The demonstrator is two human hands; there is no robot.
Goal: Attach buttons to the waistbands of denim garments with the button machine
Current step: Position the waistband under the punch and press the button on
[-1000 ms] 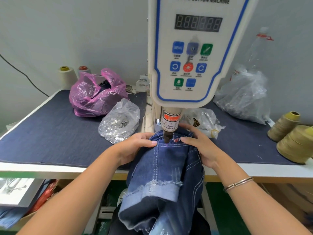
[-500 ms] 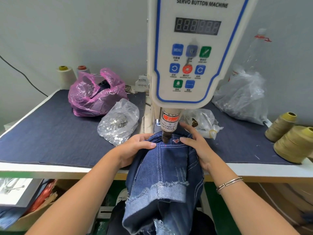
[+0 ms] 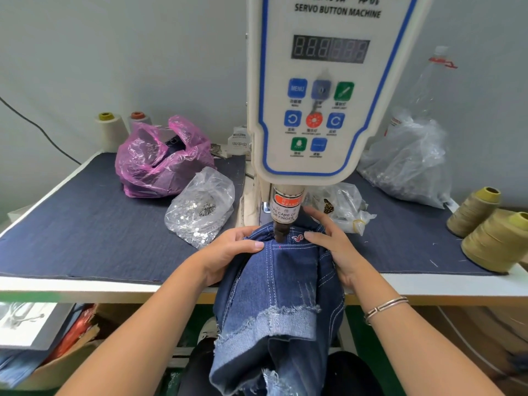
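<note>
1. A denim garment (image 3: pixel 281 284) is draped over the near edge of the worktop (image 3: pixel 85 224); its waistband (image 3: pixel 288 241) is set under the dark punch tip (image 3: pixel 279 234) of the button machine (image 3: pixel 328 90), which stands at the middle of the worktop.
2. The waistband is gripped from the left by the left hand (image 3: pixel 228 252), fingers curled over the fabric; it is pressed down from the right by the right hand (image 3: pixel 334 247), fingers almost straight and spread on the denim.
3. A clear bag (image 3: pixel 200 207) of small silvery parts is seen just left of the machine; a pink bag (image 3: pixel 163 161) with dark contents lies farther back on the left.
4. A small clear bag (image 3: pixel 343 210) lies just right of the punch, its contents being unclear; a larger clear bag (image 3: pixel 408 164) of small pieces is propped at the far right.
5. Two olive thread cones (image 3: pixel 494 238) stand at the right edge; two pale cones (image 3: pixel 111 130) stand far left.
</note>
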